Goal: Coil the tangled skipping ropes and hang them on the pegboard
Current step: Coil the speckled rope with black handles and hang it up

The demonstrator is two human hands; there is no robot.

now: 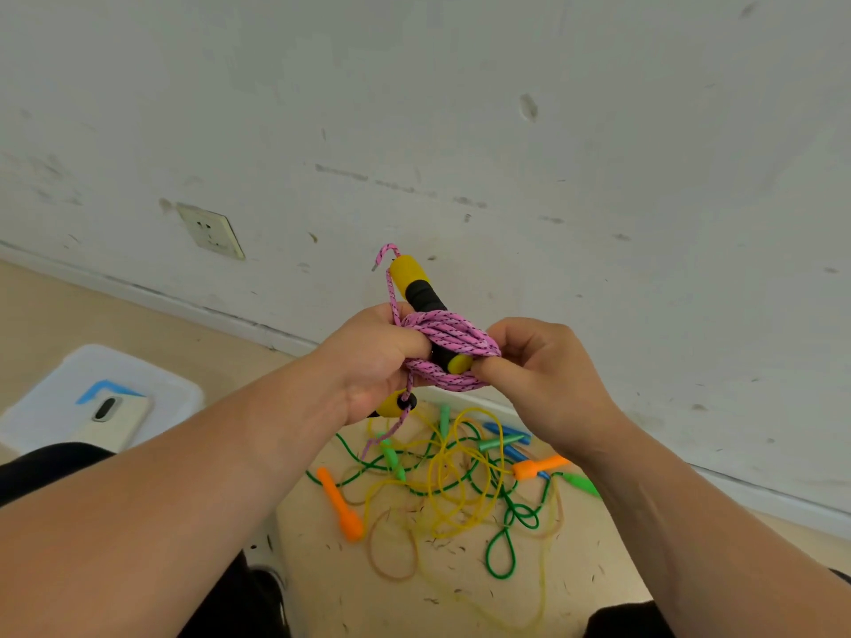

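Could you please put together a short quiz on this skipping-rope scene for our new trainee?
1. Multiple choice: which rope do the left hand and the right hand hold between them? A) the pink rope B) the green one C) the yellow one
2. True or false: a pegboard is in view.
3. Short answer: what lies on the white lid at the left?
Key: 1 A. 2 False. 3 A phone.
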